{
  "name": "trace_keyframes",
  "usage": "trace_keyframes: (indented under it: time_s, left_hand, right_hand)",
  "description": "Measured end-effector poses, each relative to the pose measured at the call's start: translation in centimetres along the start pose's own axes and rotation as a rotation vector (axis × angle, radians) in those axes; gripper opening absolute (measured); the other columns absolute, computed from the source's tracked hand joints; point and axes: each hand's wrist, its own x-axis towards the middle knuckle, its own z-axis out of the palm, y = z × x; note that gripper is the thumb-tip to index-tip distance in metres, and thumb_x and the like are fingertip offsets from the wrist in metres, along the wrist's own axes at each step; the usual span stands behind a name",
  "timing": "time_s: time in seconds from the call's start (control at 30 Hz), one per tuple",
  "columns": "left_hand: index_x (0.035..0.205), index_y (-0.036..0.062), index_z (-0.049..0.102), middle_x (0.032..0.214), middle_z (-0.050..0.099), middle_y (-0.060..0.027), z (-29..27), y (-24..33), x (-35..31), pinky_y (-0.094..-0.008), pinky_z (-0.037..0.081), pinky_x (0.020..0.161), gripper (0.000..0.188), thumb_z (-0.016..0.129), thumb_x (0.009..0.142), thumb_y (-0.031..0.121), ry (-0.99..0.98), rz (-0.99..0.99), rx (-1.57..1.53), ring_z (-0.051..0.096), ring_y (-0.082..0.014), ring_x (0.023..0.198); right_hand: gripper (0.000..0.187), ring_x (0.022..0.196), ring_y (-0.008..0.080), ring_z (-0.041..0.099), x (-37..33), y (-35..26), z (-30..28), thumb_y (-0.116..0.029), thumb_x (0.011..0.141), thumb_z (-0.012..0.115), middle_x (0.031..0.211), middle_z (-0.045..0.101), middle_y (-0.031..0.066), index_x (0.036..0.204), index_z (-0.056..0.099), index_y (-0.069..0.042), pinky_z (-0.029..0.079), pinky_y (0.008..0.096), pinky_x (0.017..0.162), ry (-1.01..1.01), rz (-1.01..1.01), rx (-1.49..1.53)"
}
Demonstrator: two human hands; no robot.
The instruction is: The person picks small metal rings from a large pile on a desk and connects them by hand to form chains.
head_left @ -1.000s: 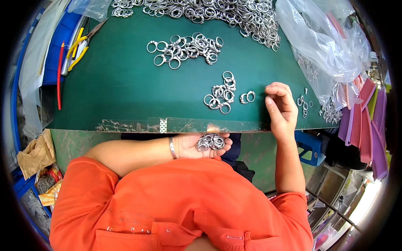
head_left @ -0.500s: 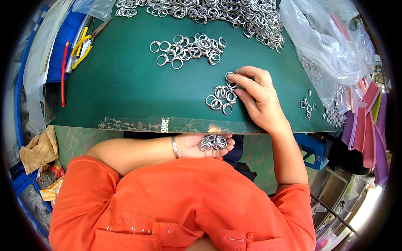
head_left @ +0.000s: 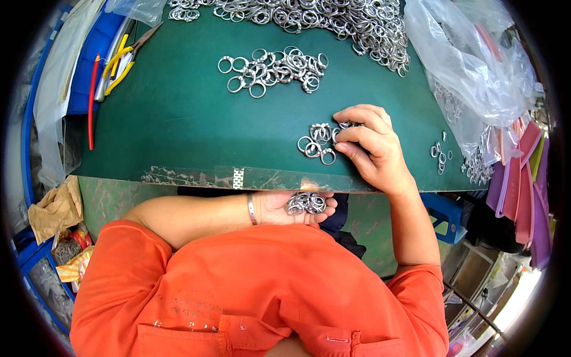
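Note:
Just below the table's front edge, my left hand lies palm up, cupping a small heap of silvery metal rings. My right hand is over the table, its thumb and index finger closed on a metal ring. More rings show partly under its curled fingers; how many it holds is hidden. Directly left of those fingers lies a small cluster of rings. Farther back at the middle sits a larger group of rings.
A big heap of rings covers the back of the green table. Yellow-handled pliers and a red pencil-like stick lie at left. Clear plastic bags and several loose small metal parts are at right.
My right hand has shifted slightly nearer and drawn rings from the cluster under its fingers, so fewer lie beside it. My left hand still cups its rings.

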Motion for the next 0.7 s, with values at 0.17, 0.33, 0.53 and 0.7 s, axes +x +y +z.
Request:
trace_keyframes:
  time_s: [0.17, 0.33, 0.53, 0.7]
  left_hand:
    - [0.118, -0.0067, 0.055, 0.116, 0.06, -0.0231, -0.1, -0.1, 0.0, -0.0423, 0.055, 0.09, 0.036, 0.048, 0.099, 0.023, -0.001, -0.01, -0.035, 0.062, -0.0334, 0.103]
    - [0.119, -0.0057, 0.055, 0.116, 0.06, -0.0232, -0.7, 0.1, 0.3, -0.0434, 0.053, 0.091, 0.037, 0.046, 0.099, 0.024, -0.059, -0.015, -0.025, 0.061, -0.0338, 0.106]
    - [0.118, -0.0055, 0.056, 0.116, 0.06, -0.0232, -0.5, 0.0, 0.2, -0.0432, 0.055, 0.089, 0.036, 0.048, 0.099, 0.024, -0.014, -0.003, -0.003, 0.062, -0.0332, 0.105]
    - [0.117, -0.0056, 0.056, 0.114, 0.06, -0.0228, 0.0, -0.2, 0.2, -0.0423, 0.056, 0.087, 0.035, 0.05, 0.098, 0.024, -0.008, -0.003, -0.002, 0.063, -0.0328, 0.102]
  right_hand:
    - [0.022, 0.1, 0.0284, 0.055, -0.1, -0.1, 0.0, -0.014, 0.071, 0.077, 0.106, 0.062, 0.0079, 0.085, 0.06, -0.008, 0.038, 0.0401, 0.089, 0.032, 0.043, 0.075]
    - [0.032, 0.094, 0.0284, 0.054, 0.0, -1.6, 0.9, -0.014, 0.066, 0.078, 0.1, 0.059, 0.0095, 0.09, 0.057, -0.008, 0.038, 0.0392, 0.086, -0.002, 0.001, -0.045]
    - [0.028, 0.094, 0.0282, 0.053, 0.5, -1.7, 1.4, -0.008, 0.068, 0.072, 0.1, 0.057, 0.0102, 0.093, 0.06, -0.006, 0.039, 0.0375, 0.084, 0.125, 0.124, 0.083]
    - [0.034, 0.096, 0.0282, 0.052, 0.9, -1.7, 1.4, -0.01, 0.068, 0.072, 0.105, 0.057, 0.0097, 0.1, 0.061, -0.006, 0.039, 0.0374, 0.084, 0.025, 0.103, -0.045]
